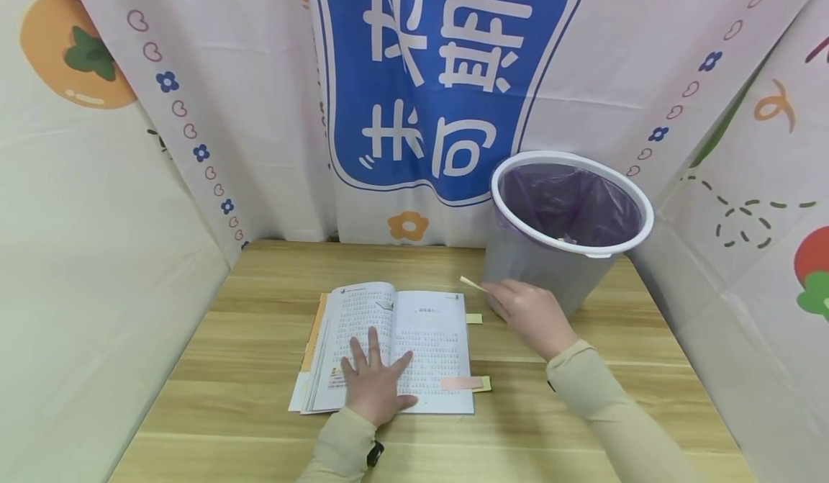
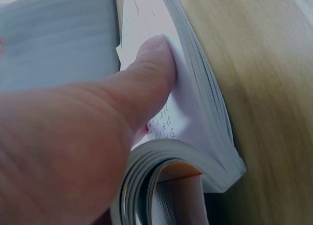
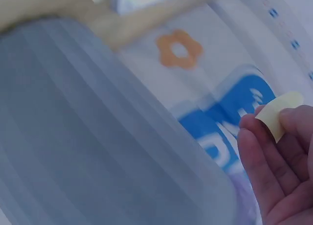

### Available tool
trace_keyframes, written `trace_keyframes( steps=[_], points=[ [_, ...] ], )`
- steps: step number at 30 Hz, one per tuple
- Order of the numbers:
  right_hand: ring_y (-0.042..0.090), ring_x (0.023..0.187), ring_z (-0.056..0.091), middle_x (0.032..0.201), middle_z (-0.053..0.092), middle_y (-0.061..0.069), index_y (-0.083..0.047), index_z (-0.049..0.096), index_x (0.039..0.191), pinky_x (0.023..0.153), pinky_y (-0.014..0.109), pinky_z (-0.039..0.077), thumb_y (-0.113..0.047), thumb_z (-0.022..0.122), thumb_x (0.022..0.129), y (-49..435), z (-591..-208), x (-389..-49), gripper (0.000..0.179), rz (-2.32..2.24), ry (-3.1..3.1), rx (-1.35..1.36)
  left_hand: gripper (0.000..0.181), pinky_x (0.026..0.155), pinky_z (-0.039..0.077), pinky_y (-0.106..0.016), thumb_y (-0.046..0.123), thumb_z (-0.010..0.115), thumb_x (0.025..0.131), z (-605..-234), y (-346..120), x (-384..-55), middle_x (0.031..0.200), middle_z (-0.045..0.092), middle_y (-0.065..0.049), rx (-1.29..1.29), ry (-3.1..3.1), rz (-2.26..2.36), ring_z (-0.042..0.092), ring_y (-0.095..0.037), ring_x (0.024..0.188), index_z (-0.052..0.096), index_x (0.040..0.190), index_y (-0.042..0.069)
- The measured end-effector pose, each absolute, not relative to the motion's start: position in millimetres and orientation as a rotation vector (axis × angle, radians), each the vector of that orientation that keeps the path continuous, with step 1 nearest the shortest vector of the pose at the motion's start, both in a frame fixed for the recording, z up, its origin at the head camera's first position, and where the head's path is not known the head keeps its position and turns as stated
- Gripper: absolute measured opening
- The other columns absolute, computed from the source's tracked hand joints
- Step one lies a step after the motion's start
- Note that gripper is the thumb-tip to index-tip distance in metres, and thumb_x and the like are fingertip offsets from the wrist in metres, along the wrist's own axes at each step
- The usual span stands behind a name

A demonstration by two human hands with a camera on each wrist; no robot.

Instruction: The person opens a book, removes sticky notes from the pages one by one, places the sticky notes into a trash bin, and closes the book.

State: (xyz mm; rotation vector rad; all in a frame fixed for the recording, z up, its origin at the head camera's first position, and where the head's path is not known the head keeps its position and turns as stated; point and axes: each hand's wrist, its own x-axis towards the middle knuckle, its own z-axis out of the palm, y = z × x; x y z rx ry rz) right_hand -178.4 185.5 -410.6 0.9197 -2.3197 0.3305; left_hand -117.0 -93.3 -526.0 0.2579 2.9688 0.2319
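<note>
An open book [image 1: 427,339] lies on the wooden table, printed text on both pages. Spread across its lower middle, my left hand [image 1: 374,388] presses the pages with straight fingers; the left wrist view shows the thumb [image 2: 151,63] lying on a page near the edge. My right hand [image 1: 527,312] is right of the book, in front of the bin, and pinches a pale yellow sticky note strip [image 3: 279,112] between thumb and fingers. A pink sticky tab [image 1: 461,383] lies on the right page's lower edge, over a yellow-green tab [image 1: 486,384]. Another yellow tab [image 1: 475,319] sticks out higher up.
A grey trash bin [image 1: 544,267] with a white rim and a purple liner stands at the table's back right. Some white scraps show inside it. The wooden table [image 1: 246,368] is bordered at the back and sides by printed curtains [image 1: 272,145].
</note>
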Motion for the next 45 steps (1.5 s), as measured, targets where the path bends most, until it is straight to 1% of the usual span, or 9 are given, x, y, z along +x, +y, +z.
trace_keyframes(
  steps=[5,10,12,17,20,25,31,35,45],
  points=[
    [0.025,0.071,0.069,0.089,0.071,0.009,-0.002,0.073,0.108,0.055,0.038,0.057,0.002,0.078,0.077,198,-372,-171,0.032,0.319,-2.197,0.944,0.080,0.102,0.019,-0.079,0.065,0.073,0.074,-528,-94,-117,0.159,0.001,-0.033,0.257,2.972,0.219,0.005,-0.066,0.137,0.052,0.145,0.035],
    [0.030,0.071,0.069,0.091,0.071,0.013,0.000,0.072,0.110,0.054,0.044,0.056,0.004,0.074,0.079,212,-336,-168,0.032,0.310,-2.098,0.929,0.081,0.102,0.018,-0.079,0.066,0.072,0.074,-529,-94,-118,0.159,0.001,-0.033,0.256,2.971,0.219,0.004,-0.066,0.137,0.051,0.145,0.035],
    [0.030,0.072,0.069,0.090,0.070,0.012,-0.001,0.072,0.111,0.055,0.046,0.056,0.004,0.071,0.082,218,-325,-168,0.030,0.315,-2.081,0.909,0.081,0.102,0.018,-0.079,0.066,0.072,0.074,-529,-94,-118,0.159,0.001,-0.033,0.255,2.971,0.218,0.004,-0.066,0.137,0.051,0.145,0.035],
    [0.029,0.077,0.069,0.091,0.072,0.011,-0.002,0.073,0.111,0.063,0.047,0.055,0.005,0.069,0.082,235,-299,-172,0.030,0.337,-2.094,0.847,0.081,0.102,0.017,-0.079,0.066,0.073,0.073,-531,-95,-118,0.159,0.001,-0.033,0.252,2.978,0.222,0.004,-0.066,0.137,0.051,0.145,0.035],
    [0.031,0.076,0.069,0.091,0.072,0.013,-0.002,0.073,0.110,0.061,0.048,0.055,0.005,0.069,0.081,245,-289,-177,0.030,0.319,-2.095,0.815,0.081,0.102,0.018,-0.079,0.065,0.073,0.073,-532,-95,-118,0.159,0.002,-0.033,0.251,2.980,0.224,0.005,-0.066,0.137,0.051,0.145,0.035],
    [0.032,0.072,0.068,0.089,0.072,0.014,-0.003,0.074,0.109,0.056,0.050,0.053,0.003,0.066,0.083,263,-282,-192,0.027,0.269,-2.120,0.760,0.081,0.103,0.018,-0.078,0.066,0.073,0.073,-531,-96,-119,0.159,0.002,-0.032,0.249,2.979,0.220,0.005,-0.066,0.137,0.051,0.145,0.035],
    [0.033,0.065,0.066,0.087,0.073,0.013,-0.005,0.074,0.108,0.051,0.051,0.050,0.002,0.068,0.085,279,-284,-209,0.025,0.243,-2.215,0.674,0.081,0.103,0.017,-0.078,0.066,0.073,0.073,-531,-96,-119,0.160,0.000,-0.032,0.244,2.975,0.220,0.003,-0.065,0.137,0.050,0.145,0.036],
    [0.034,0.062,0.064,0.088,0.074,0.013,-0.007,0.075,0.107,0.052,0.053,0.048,0.001,0.068,0.085,286,-288,-220,0.023,0.259,-2.294,0.594,0.081,0.103,0.016,-0.078,0.066,0.073,0.073,-532,-96,-120,0.160,0.000,-0.032,0.245,2.974,0.228,0.003,-0.065,0.137,0.051,0.145,0.035],
    [0.042,0.071,0.065,0.090,0.074,0.016,-0.010,0.076,0.105,0.057,0.059,0.048,-0.008,0.066,0.090,297,-295,-240,0.018,0.226,-2.517,0.415,0.081,0.103,0.016,-0.078,0.066,0.073,0.074,-532,-94,-119,0.160,-0.001,-0.032,0.245,2.969,0.221,0.002,-0.065,0.137,0.050,0.146,0.036]
  ],
)
